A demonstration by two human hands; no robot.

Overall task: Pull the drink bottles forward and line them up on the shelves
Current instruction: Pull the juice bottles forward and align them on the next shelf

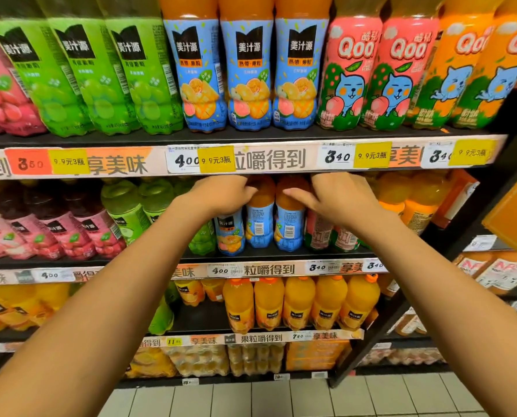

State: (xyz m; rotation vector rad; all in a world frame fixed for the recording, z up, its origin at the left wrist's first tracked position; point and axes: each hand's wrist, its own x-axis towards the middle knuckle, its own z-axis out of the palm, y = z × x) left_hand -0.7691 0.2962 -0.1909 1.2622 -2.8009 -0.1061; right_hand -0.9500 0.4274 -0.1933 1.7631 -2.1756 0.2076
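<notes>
Second shelf (281, 254), middle: three blue-label juice bottles (260, 218) are stood near the front edge, two turned barcode outward. The left hand (221, 195) is curled round the top of the leftmost one. The right hand (338, 195) is reached in just right of them; its fingers are hidden, so their grip cannot be told.

This was a shop, the drinks aisle of a supermarket or convenience store. Black shelves (251, 136) stood in tiers, each packed with rows of juice bottles (249, 73) grouped by flavour, labels facing out. Printed price tags (186, 160) and yellow promotion stickers (216, 160) ran along the shelf edges. Shrink-wrapped multipacks (197, 361) sat on the lowest shelf, and pale floor tiles (311, 398) lay below.
</notes>
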